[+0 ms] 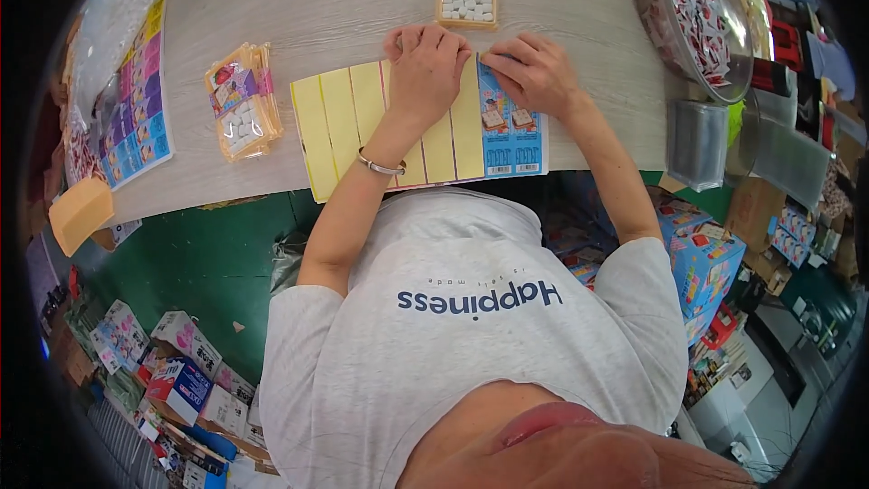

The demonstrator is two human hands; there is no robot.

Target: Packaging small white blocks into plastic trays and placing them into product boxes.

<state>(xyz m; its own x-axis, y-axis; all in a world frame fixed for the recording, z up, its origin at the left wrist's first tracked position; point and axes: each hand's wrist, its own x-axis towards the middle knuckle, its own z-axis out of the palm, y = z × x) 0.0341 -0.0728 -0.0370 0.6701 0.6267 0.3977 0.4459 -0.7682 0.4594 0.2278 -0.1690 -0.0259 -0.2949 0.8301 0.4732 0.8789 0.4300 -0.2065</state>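
A sticker sheet (367, 109) lies at the table's near edge, mostly bare yellow backing in upright strips, with blue printed stickers (511, 138) on its right end. My left hand (427, 68) rests over the sheet's far edge, fingers curled and closed at the border between backing and stickers. Just to the right, my right hand (536, 72) pinches the far edge by a blue sticker, thumb and fingertips together. Beyond the hands stands a clear-covered orange tray (467, 14) holding white pieces. Left of the sheet, several similar packs (243, 101) are stacked.
A clear bowl (738, 32) of small red-and-white packets stands at the right, beside stacked clear plastic covers (697, 143). At the left lie a colourful printed sheet (136, 118), a bulging clear bag (122, 18) and orange trays (81, 215). Blue boxes (711, 267) sit below the table.
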